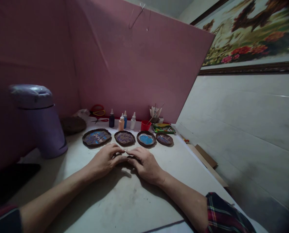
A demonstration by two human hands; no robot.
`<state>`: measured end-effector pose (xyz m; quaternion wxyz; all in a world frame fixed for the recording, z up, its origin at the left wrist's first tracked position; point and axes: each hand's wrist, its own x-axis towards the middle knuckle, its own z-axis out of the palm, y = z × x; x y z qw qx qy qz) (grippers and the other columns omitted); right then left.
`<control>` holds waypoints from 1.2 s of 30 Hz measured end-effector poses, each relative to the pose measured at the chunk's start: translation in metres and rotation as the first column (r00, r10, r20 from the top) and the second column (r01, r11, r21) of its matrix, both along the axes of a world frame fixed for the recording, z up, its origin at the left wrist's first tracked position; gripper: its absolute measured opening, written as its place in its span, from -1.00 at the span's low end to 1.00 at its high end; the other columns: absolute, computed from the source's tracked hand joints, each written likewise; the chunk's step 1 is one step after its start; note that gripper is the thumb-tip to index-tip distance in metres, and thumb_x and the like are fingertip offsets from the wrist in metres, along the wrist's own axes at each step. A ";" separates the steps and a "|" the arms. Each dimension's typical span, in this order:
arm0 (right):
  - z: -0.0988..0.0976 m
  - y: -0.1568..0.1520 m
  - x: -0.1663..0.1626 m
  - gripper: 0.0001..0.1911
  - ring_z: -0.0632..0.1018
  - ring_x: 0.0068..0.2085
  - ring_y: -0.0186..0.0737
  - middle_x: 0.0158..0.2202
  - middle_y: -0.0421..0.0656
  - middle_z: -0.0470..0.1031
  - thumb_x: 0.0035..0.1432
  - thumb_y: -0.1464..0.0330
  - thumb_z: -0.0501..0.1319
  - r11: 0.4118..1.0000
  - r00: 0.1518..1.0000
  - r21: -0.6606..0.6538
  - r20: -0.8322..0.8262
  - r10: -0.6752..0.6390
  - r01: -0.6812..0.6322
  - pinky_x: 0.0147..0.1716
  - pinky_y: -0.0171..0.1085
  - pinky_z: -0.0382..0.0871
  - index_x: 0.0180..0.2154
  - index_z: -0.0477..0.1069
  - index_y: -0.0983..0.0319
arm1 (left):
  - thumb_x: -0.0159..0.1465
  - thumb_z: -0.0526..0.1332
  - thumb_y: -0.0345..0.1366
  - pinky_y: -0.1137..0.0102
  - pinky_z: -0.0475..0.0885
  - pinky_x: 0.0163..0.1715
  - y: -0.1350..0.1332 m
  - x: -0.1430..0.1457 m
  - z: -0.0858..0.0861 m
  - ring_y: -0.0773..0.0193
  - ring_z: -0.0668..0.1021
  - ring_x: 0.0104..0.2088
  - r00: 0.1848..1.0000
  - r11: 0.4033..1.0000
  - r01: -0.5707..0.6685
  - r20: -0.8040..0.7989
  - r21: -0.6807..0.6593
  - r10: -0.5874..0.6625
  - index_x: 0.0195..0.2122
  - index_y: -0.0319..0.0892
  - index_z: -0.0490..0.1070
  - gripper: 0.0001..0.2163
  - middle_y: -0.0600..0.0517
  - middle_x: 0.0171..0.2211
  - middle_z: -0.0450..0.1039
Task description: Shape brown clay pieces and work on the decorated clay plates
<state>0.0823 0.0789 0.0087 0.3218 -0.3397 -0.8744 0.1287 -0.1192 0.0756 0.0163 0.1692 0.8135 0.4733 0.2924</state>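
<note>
While the left hand and the right hand meet at the fingertips above the white tabletop, fingers curved with narrow gaps, I cannot tell whether anything is pinched there; just beyond the fingertips lie the purple-speckled dish and the blue-centred dish, side by side
</note>
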 end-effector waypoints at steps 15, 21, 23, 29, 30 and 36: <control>0.013 0.001 0.009 -0.76 0.42 -0.30 -0.26 -0.32 -0.20 0.46 0.01 0.26 0.33 0.994 0.994 -0.106 0.106 0.014 -0.003 -0.32 -0.32 0.25 -0.26 0.44 0.22 | 0.09 0.23 -0.14 0.47 0.28 -0.36 -0.010 0.000 0.019 0.20 0.47 -0.31 0.995 0.945 0.087 -0.016 -0.315 -0.097 -0.22 -0.24 0.55 -0.68 0.03 -0.37 0.51; 0.013 0.007 0.014 -0.55 0.44 -0.23 -0.21 -0.26 -0.17 0.49 -0.10 0.24 0.42 0.990 0.988 -0.075 0.087 0.127 -0.121 -0.24 -0.29 0.27 -0.14 0.44 0.20 | -0.03 0.32 -0.24 0.41 0.30 -0.30 -0.011 -0.002 0.019 0.16 0.47 -0.26 0.993 0.945 0.104 -0.028 -0.311 -0.119 -0.16 -0.22 0.51 -0.63 0.02 -0.29 0.49; 0.013 0.007 0.014 -0.58 0.44 -0.23 -0.21 -0.28 -0.17 0.50 -0.10 0.25 0.42 0.986 0.983 -0.057 0.082 0.163 -0.159 -0.22 -0.28 0.27 -0.16 0.45 0.22 | -0.04 0.31 -0.27 0.41 0.30 -0.31 -0.012 -0.002 0.017 0.17 0.47 -0.28 0.993 0.953 0.091 -0.047 -0.288 -0.109 -0.20 -0.22 0.50 -0.66 0.03 -0.32 0.48; 0.011 0.003 0.012 -0.68 0.41 -0.26 -0.20 -0.31 -0.13 0.46 -0.01 0.27 0.37 0.993 0.986 0.017 0.121 0.111 -0.114 -0.25 -0.26 0.29 -0.20 0.43 0.27 | 0.07 0.24 -0.31 0.41 0.27 -0.35 -0.013 0.003 0.009 0.22 0.44 -0.35 0.991 0.992 0.074 -0.108 -0.104 -0.086 -0.34 -0.20 0.48 -0.87 0.04 -0.39 0.42; 0.010 0.004 0.012 -0.69 0.40 -0.24 -0.19 -0.30 -0.12 0.46 0.01 0.30 0.35 0.995 0.989 0.040 0.119 0.089 -0.094 -0.23 -0.25 0.28 -0.19 0.43 0.27 | 0.08 0.23 -0.32 0.40 0.28 -0.33 -0.012 0.004 0.007 0.22 0.44 -0.33 0.992 0.997 0.055 -0.108 -0.062 -0.062 -0.33 -0.19 0.48 -0.87 0.03 -0.37 0.42; 0.001 0.009 0.006 -0.68 0.38 -0.21 -0.18 -0.26 -0.12 0.47 -0.03 0.40 0.38 0.998 0.998 0.059 0.060 0.024 -0.027 -0.20 -0.25 0.28 -0.20 0.41 0.26 | 0.09 0.26 -0.38 0.38 0.30 -0.26 -0.007 0.006 -0.003 0.20 0.44 -0.27 0.997 0.999 -0.004 -0.080 0.054 0.008 -0.27 -0.16 0.49 -0.84 0.01 -0.31 0.41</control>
